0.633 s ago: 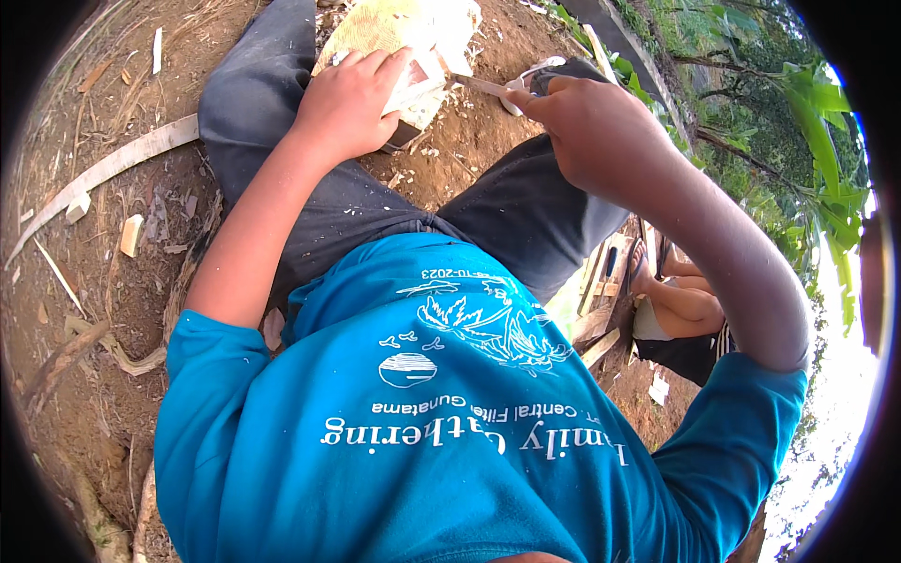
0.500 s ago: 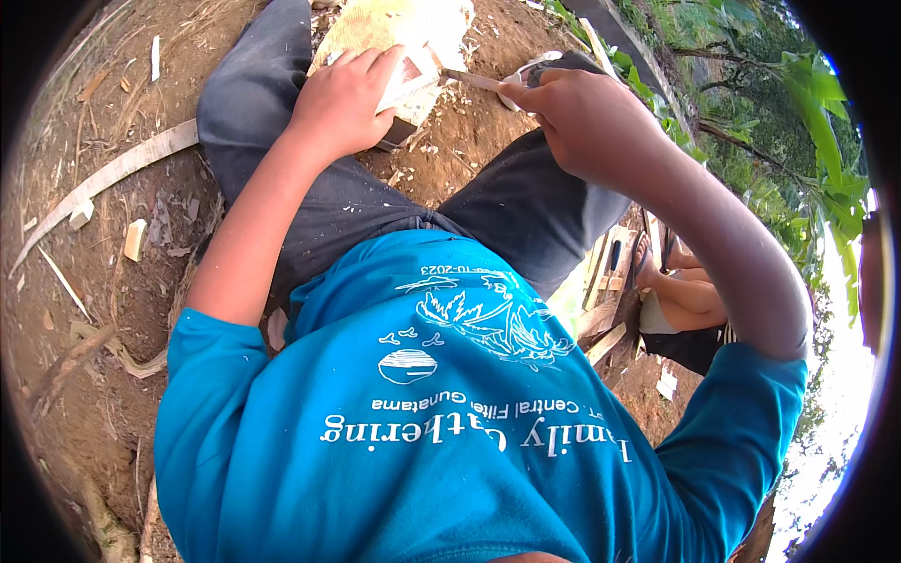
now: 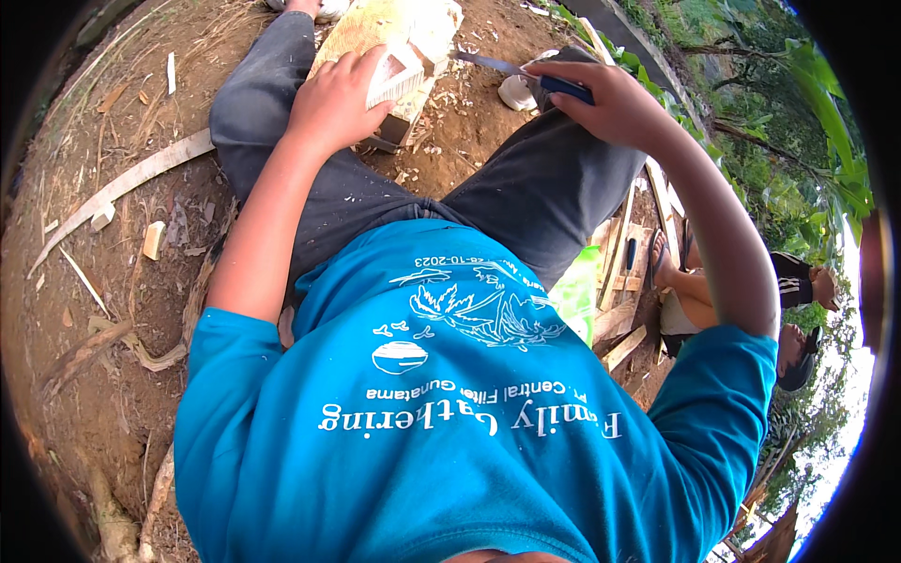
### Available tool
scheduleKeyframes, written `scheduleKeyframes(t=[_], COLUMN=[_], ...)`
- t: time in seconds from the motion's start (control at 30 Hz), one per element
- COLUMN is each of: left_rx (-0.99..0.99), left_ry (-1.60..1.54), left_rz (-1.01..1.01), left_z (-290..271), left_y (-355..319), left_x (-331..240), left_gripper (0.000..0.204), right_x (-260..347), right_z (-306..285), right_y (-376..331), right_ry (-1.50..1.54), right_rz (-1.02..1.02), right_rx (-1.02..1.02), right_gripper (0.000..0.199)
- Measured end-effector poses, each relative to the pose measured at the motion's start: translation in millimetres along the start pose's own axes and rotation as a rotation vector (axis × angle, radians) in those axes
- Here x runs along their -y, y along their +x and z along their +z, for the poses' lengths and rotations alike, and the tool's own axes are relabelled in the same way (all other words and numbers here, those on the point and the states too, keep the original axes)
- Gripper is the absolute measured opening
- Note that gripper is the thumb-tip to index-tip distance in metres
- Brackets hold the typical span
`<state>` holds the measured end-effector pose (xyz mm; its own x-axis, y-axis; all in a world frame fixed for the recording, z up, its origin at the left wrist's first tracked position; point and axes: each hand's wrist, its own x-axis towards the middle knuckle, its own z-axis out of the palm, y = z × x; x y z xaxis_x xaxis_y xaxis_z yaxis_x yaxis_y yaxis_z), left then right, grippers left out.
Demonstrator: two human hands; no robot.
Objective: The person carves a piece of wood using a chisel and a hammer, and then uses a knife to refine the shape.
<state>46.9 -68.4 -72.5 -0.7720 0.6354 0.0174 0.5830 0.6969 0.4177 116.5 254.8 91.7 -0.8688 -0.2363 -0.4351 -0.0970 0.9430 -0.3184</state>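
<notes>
Grip, left: left hand is clenched over a pale wooden block, fingers wrapped across its near face, pinning it down.
Grip, right: right hand is closed around the dark handle of a knife; I read it as a firm grasp.
Block position: I see the block resting on a larger pale timber piece on the bare ground between the person's knees, directly under the left grip and well to the left of the right grip.
Key relation: from the right grip the blade runs leftward, tip pointing at the block's upper right corner; tip and block appear just apart, though I cannot tell whether they touch.
Long axis: knife lies almost level across the view, handle right, tip left; the timber piece runs away from the person.
Nearer hand: left is on the block; right reaches it only through the blade.
Count: one knife, one held block, one timber piece beneath it, two hands engaged.
Surroundings: pale wood chips scattered beside the block; long wood strip lies well to the left of the left grip; another person sits beyond the right arm.
</notes>
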Motion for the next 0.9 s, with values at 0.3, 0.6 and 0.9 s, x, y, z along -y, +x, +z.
scheduleKeyframes(t=[0.3,0.6,0.9], left_rx=[0.022,-0.042,-0.042], left_ry=[0.029,0.04,0.073], left_rz=[-0.02,0.027,0.032], left_z=[-0.5,7.3,8.4], left_y=[4.1,1.9,2.0], left_x=[-3.2,0.0,1.4], left_gripper=[0.071,0.07,0.07], right_x=[63.1,72.9,66.6], right_z=[-3.6,-4.6,1.5], right_y=[-13.1,1.7,6.7], right_ry=[-0.261,-0.329,-0.324], right_rz=[-0.019,0.034,-0.048], right_rx=[-0.088,-0.012,-0.095], right_gripper=[0.035,0.041,0.029])
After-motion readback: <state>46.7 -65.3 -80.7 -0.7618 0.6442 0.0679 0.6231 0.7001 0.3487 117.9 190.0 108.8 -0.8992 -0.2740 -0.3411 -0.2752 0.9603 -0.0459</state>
